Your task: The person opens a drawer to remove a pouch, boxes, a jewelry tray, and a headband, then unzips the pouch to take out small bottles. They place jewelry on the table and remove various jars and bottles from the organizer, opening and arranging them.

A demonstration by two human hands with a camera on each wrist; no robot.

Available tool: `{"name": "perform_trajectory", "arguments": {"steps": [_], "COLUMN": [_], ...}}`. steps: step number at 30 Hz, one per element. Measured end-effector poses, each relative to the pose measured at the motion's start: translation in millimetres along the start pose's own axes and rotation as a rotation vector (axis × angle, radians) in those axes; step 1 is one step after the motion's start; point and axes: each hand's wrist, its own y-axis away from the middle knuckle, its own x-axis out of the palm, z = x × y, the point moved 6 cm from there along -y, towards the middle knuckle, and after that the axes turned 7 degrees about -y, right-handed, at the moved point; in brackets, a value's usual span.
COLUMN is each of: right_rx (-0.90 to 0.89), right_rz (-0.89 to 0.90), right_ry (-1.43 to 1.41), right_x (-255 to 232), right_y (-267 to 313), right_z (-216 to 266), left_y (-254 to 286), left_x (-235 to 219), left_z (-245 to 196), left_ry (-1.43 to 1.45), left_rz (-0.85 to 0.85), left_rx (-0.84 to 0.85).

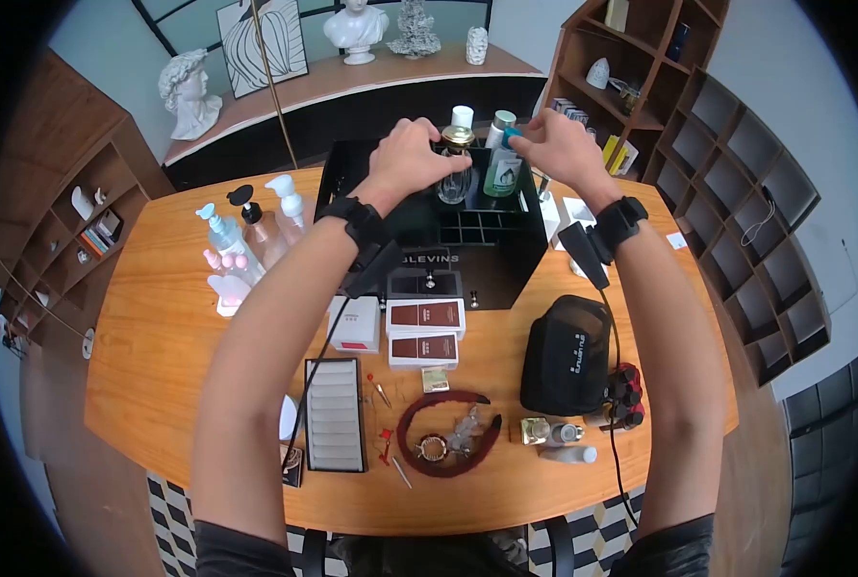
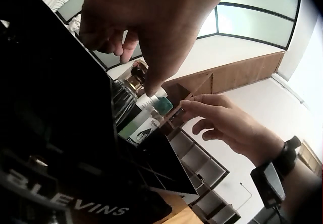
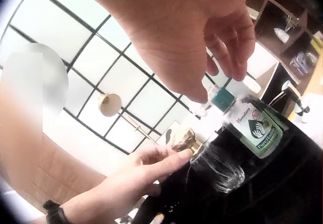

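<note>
Head view: left hand [image 1: 412,154] pinches the perfume bottle's [image 1: 455,175] gold neck in the black organizer [image 1: 352,183]; right hand [image 1: 556,144] pinches the sanitizer's [image 1: 502,171] teal cap. Glass probably heavy, slippery, fragile; grip low.

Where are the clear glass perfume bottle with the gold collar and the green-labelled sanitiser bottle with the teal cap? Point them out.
clear glass perfume bottle [image 1: 453,183], head view, on its glass body.
green-labelled sanitiser bottle [image 3: 258,132], right wrist view, on its label.
</note>
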Motion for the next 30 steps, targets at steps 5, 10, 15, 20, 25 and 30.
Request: {"name": "perform_trajectory", "arguments": {"steps": [5, 10, 15, 20, 25, 30], "right_rx": [0.042, -0.142, -0.286, -0.327, -0.229, -0.33], "right_rz": [0.049, -0.037, -0.163, -0.339, -0.194, -0.211], "right_ry": [0.022, -0.027, -0.007, -0.055, -0.115, -0.116], "right_x": [27, 34, 29, -6, -80, -146], "right_y": [-20, -12, 5, 31, 88, 176], "right_z": [-5, 0, -1, 14, 49, 77], "left_y": [-3, 5, 26, 33, 58, 121], "left_x": [4, 12, 14, 1, -53, -107], "left_z": [-16, -22, -43, -57, -85, -125], "left_ry": [-0.008, -0.048, -0.063, -0.017, 0.126, 0.31], "left_rz": [0.222, 0.019, -0.102, -0.2, -0.216, -0.193], "left_rx": [-0.037, 0.117, 0.36, 0.458, 0.473, 0.547]}}
